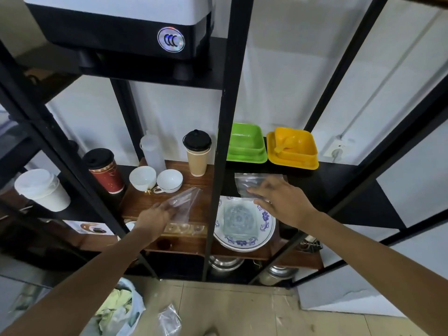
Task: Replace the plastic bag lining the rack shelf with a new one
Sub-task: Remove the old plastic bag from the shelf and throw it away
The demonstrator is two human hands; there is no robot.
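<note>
A clear plastic bag (pixel 185 201) is pinched in my left hand (pixel 155 218) above the wooden shelf (pixel 135 202), left of the black upright post (pixel 218 166). A second clear plastic bag (pixel 252 181) lies flat on the black shelf (pixel 339 190) to the right of the post. My right hand (pixel 281 200) rests palm down on its near edge with fingers spread. A crumpled clear bag (pixel 169 322) lies on the floor below.
Two white bowls (pixel 155 179), a paper cup with black lid (pixel 197 151), a red tumbler (pixel 104 170) and a translucent bottle (pixel 151 149) stand on the wooden shelf. Green tray (pixel 246 144) and yellow tray (pixel 294 147) sit at the back right. A patterned plate (pixel 243 223) lies below my right hand.
</note>
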